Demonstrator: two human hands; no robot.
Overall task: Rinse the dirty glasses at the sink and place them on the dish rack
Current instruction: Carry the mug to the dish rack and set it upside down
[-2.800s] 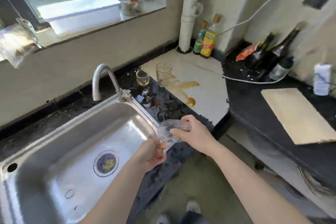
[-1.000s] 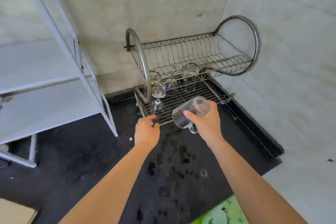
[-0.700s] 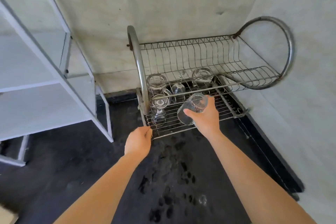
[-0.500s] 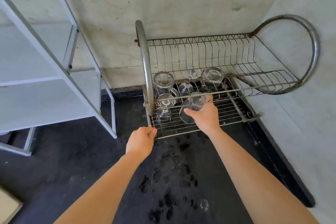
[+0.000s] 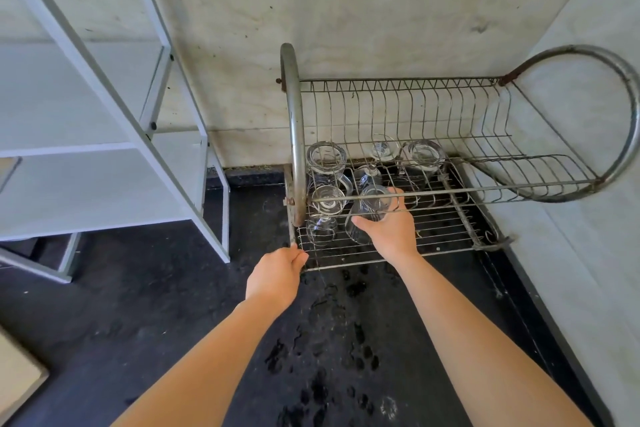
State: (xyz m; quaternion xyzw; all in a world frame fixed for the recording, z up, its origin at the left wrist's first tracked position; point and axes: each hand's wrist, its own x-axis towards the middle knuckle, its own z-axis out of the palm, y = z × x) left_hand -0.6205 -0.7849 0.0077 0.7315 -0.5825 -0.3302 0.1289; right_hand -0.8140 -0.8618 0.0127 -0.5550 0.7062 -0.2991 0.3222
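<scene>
A two-tier wire dish rack point(image 5: 460, 239) stands on the black counter against the wall. My right hand point(image 5: 391, 230) grips a clear glass mug point(image 5: 363, 217) upside down, just above the lower tier under the front rail. My left hand point(image 5: 277, 276) pinches the rack's front left corner. Several clear glasses rest upturned on the lower tier: a wine glass point(image 5: 323, 215) at the left front, a mug point(image 5: 325, 163) behind it, a stemmed glass point(image 5: 381, 152) and a tumbler point(image 5: 420, 158) at the back.
A white metal shelf unit point(image 5: 104, 163) stands left of the rack. Water drops spot the black counter point(image 5: 329, 340) in front of it. The rack's upper tier point(image 5: 485, 121) holds nothing. A pale wall runs along the right side.
I have turned from the sink to the rack. My right hand has carried the mug forward and down under the front rail, onto the lower tier. My left hand stays at the rack's corner.
</scene>
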